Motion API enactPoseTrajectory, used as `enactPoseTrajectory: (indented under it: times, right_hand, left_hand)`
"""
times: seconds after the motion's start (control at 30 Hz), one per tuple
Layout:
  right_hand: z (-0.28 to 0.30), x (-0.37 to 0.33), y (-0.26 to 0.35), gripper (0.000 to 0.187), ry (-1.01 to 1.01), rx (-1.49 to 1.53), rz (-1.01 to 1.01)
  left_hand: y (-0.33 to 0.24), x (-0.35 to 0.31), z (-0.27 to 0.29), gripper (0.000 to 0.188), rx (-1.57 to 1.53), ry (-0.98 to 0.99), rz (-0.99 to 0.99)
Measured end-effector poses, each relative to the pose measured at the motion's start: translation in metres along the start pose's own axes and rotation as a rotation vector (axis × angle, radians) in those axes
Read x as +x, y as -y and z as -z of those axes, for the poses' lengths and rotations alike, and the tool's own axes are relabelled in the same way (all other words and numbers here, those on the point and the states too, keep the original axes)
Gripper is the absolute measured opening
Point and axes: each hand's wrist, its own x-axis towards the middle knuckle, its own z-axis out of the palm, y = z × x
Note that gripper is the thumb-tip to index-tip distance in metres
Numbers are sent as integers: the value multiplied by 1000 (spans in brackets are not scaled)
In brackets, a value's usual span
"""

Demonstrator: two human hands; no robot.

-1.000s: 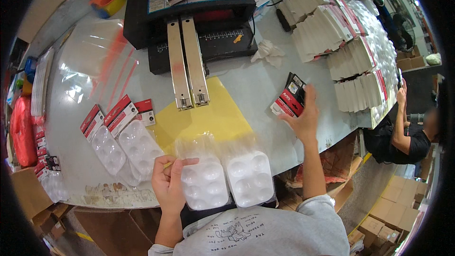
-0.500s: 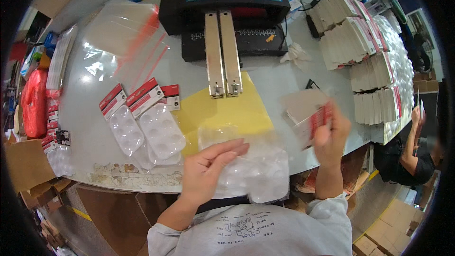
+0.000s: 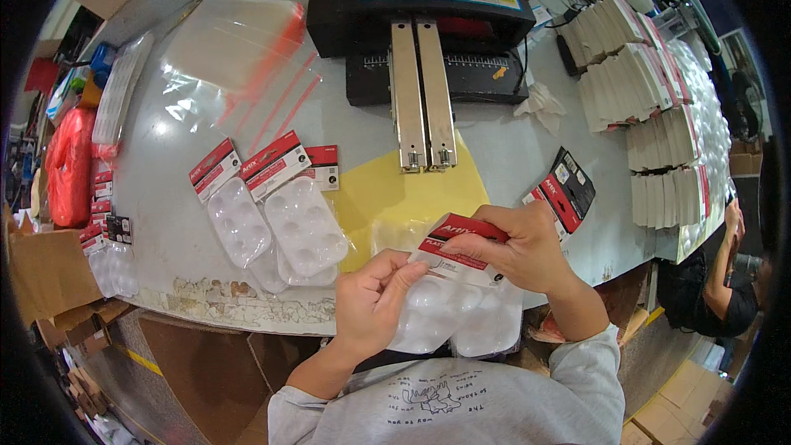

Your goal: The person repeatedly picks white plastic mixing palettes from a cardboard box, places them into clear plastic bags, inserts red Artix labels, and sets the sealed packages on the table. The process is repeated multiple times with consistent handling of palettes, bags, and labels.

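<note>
In front of me, white plastic paint palettes in a clear bag lie at the table's near edge. My right hand pinches a folded red, black and white header card over the bag's top. My left hand is closed at the card's left lower corner, fingers pinching there. The card partly hides the bag's upper edge. Bagged palettes with red header cards lie to the left of my hands. Beside my right wrist are more red and black cards.
A black machine with two metal bars stands at the back, above a yellow sheet. Clear bags lie back left. Card stacks stand at right; beyond them is another person's arm.
My right hand has come left with a card from the pile and now holds it at the bag's top. My left hand has closed near it. The whole view has shifted slightly.
</note>
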Motion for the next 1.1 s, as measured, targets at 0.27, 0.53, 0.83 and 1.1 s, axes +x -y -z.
enactPoseTrajectory:
  times: [0.27, 0.53, 0.83, 1.1]
  right_hand:
    - [13, -5, -17, 20, 19, 416, -543]
    - [1, -26, -29, 18, 205, 737, -572]
    - [-8, -3, -48, 16, 181, 826, -718]
    - [-10, -11, -52, 15, 130, 871, -657]
  left_hand:
    - [8, 6, 2, 19, -51, -300, -33]
    - [27, 10, 2, 20, -121, -305, -42]
    - [34, 29, 5, 23, 41, -206, 78]
    - [40, 23, 6, 23, 12, -212, 53]
